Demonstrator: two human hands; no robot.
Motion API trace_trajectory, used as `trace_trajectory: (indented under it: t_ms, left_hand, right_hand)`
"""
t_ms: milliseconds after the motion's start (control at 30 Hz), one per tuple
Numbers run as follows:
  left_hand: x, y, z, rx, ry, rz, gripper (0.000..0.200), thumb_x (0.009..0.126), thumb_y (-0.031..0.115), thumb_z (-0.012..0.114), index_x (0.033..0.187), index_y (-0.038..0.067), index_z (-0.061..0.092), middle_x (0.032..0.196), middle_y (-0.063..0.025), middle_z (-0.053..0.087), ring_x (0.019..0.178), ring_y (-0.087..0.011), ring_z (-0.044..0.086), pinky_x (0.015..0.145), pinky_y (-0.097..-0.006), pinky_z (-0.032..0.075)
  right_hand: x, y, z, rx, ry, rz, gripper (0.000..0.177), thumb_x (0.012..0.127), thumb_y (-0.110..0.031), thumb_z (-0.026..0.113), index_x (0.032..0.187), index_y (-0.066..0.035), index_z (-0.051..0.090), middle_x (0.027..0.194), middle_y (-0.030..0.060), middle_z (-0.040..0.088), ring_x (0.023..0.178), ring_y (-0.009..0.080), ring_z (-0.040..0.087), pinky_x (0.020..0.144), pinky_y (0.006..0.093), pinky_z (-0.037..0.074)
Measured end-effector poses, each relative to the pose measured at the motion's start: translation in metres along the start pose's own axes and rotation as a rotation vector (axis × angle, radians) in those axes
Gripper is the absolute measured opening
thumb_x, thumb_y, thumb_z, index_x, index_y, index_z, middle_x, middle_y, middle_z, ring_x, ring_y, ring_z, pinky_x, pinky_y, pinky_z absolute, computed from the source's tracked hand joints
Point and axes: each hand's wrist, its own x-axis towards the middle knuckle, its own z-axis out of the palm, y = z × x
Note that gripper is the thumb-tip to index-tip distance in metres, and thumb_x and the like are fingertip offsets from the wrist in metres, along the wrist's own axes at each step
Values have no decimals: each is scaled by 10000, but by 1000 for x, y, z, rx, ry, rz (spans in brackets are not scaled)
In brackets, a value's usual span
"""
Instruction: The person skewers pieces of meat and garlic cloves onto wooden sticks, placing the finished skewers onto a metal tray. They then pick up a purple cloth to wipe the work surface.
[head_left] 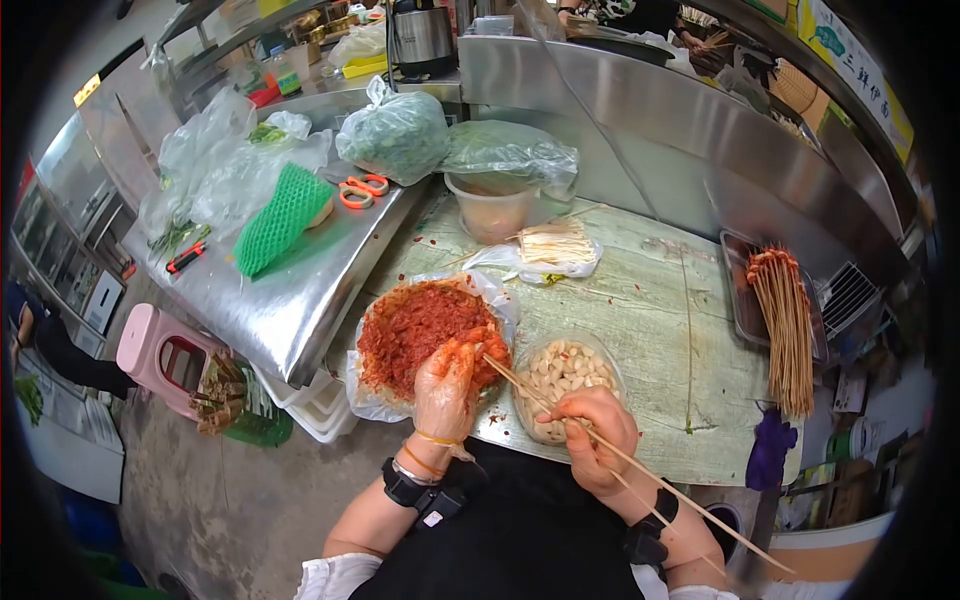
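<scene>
My right hand [598, 440] grips long bamboo skewers [690, 502], whose upper ends reach left toward my other hand. My left hand [448, 385], in a clear plastic glove smeared red, is closed at the edge of a plastic-lined bowl. Whatever its fingers pinch at the skewer tip is hidden by red coating. Wet red chopped meat or paste [415, 335] fills that bowl. Beside it, partly under my right hand, stands a clear round tub of peeled garlic cloves [565, 372].
Bare skewers [555, 243] lie on plastic behind the bowls, near a white bucket [490, 212]. Loaded skewers [785, 330] rest in a tray [737, 290] at right. Orange-handled scissors [362, 191] and a box cutter [186, 257] lie on the steel counter [290, 330]. A pink stool [165, 350] stands left.
</scene>
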Motion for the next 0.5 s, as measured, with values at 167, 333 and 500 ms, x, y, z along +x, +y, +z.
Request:
trace_trajectory:
  t_ms: [167,333,500]
  left_hand:
    - [2,-2,3,-3,73,31,258,953,91,457,1149,-64,519,1069,-150,615,953,-221,618,818,-309,521]
    - [3,-3,0,-38,224,57,222,949,83,427,1108,-22,541,1038,-128,631,845,-157,641,568,-170,517]
    - [6,0,10,-65,309,78,215,947,97,441,1110,-5,538,1016,-109,641,755,-103,630,438,-136,438]
  right_hand:
    - [-5,7,13,-15,-6,-2,210,893,-93,540,1072,-15,464,852,142,633,749,232,605,649,306,477]
    - [-5,15,24,-93,-31,-141,388,811,-2,627,1144,-35,431,919,138,620,740,272,624,578,331,508]
    - [-2,21,33,-104,-71,-192,462,762,31,653,1159,-45,430,962,143,606,729,281,619,566,333,509]
